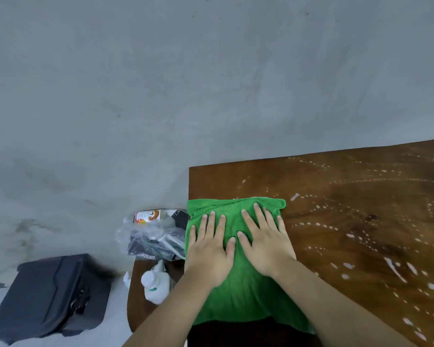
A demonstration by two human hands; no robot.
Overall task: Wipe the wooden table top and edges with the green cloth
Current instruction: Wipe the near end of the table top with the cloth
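From the head camera, the green cloth (pixel 238 291) lies spread flat on the wooden table (pixel 361 209), at the table's left side, with its left border running along the table's left edge and its far border a little short of the far left corner. Both hands rest on it side by side. The left hand (pixel 208 254) lies palm down with its fingers straight and slightly spread, pressing the cloth near the table edge. The right hand (pixel 263 244) lies the same way just beside it, flat and unclenched, its fingertips reaching close to the cloth's far border. The two thumbs point towards each other and come very near; whether they touch is hard to tell.

To the right of the cloth the bare wood carries white drops and streaks (pixel 391 269) in curving dotted lines (thickest towards the right edge of the picture).

Left of the table and lower down sits a clear plastic bag (pixel 145 236) with dark items and a labelled packet inside, and near it a white bottle (pixel 154 281) on what seems to be a lower brown surface (pixel 138 296). Further left a dark case (pixel 53 294) lies on the floor. A grey wall (pixel 161 83) fills the upper part.
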